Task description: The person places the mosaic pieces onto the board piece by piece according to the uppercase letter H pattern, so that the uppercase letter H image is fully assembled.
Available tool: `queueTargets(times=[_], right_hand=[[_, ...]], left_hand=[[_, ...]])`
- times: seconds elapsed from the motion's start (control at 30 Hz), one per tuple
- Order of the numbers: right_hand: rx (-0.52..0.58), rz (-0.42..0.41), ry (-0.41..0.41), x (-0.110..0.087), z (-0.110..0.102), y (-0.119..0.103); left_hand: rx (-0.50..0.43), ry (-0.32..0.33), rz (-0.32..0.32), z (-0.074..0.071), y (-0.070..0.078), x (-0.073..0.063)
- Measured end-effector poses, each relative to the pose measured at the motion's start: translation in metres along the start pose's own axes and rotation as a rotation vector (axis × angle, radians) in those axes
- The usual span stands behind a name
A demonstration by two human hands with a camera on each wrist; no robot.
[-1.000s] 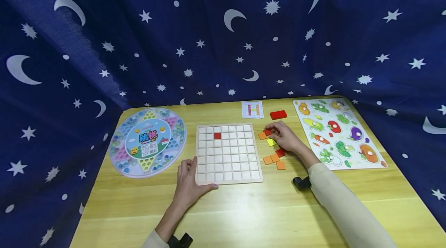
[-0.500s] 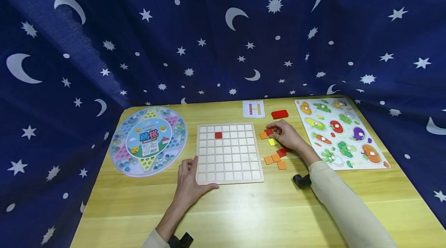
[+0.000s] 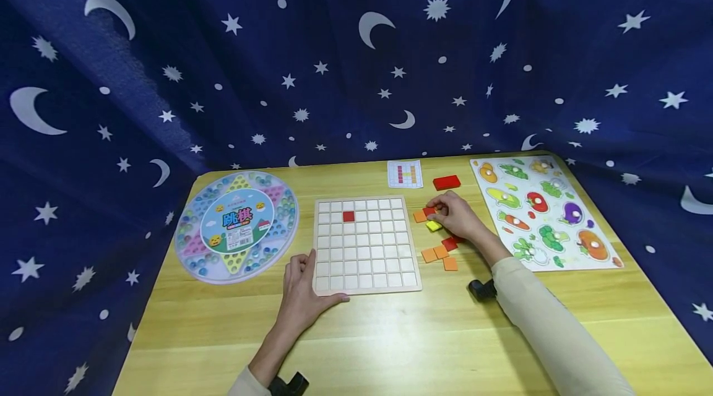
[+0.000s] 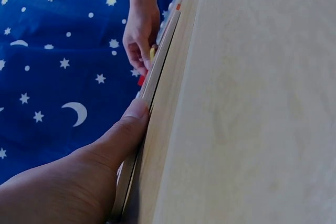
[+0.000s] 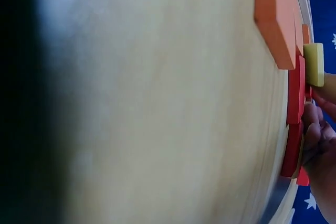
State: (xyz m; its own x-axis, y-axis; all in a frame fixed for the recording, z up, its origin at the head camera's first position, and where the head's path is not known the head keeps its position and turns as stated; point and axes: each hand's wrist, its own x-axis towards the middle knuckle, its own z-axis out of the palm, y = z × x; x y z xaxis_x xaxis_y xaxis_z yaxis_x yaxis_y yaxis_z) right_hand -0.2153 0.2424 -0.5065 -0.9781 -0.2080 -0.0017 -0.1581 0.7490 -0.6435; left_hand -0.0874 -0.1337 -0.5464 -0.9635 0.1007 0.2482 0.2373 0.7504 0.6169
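A wooden grid board (image 3: pixel 364 250) lies mid-table, with one red tile (image 3: pixel 348 216) in its second row. My left hand (image 3: pixel 301 294) holds the board's near left corner, thumb along the front edge and fingers at the left side. To the board's right, my right hand (image 3: pixel 458 218) pinches a yellow tile (image 3: pixel 433 226), which looks tilted up off the table in the right wrist view. Next to those fingertips lie an orange tile (image 3: pixel 419 216) and a red tile (image 3: pixel 428 211). More red tiles (image 3: pixel 449 244) and orange tiles (image 3: pixel 429 255) lie nearer me, some partly under the hand.
A small pattern card (image 3: pixel 405 174) and a red block (image 3: pixel 447 182) lie behind the tiles. At left is a round Chinese checkers set (image 3: pixel 238 223) with marbles. A vegetable peg puzzle (image 3: pixel 535 229) stretches along the right. A starry curtain (image 3: pixel 334 62) hangs at the back.
The right fingers have closed in on the yellow tile, which now sits slightly tilted. Another red tile shows beside the hand since a second ago. My left hand stays on the board.
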Motion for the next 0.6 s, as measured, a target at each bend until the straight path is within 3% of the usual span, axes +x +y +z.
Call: queueTargets(times=[0.3,0.6], right_hand=[[-0.031,-0.059,0.040,-0.0022,0.0007,0.0007],[0.019,-0.053,0.055,-0.0041,-0.0002,-0.0002]], left_hand=[[0.006,0.008,0.010,0.0002,0.0000,-0.0009],[0.016,0.019,0.023,0.0008,-0.0012,-0.0025]])
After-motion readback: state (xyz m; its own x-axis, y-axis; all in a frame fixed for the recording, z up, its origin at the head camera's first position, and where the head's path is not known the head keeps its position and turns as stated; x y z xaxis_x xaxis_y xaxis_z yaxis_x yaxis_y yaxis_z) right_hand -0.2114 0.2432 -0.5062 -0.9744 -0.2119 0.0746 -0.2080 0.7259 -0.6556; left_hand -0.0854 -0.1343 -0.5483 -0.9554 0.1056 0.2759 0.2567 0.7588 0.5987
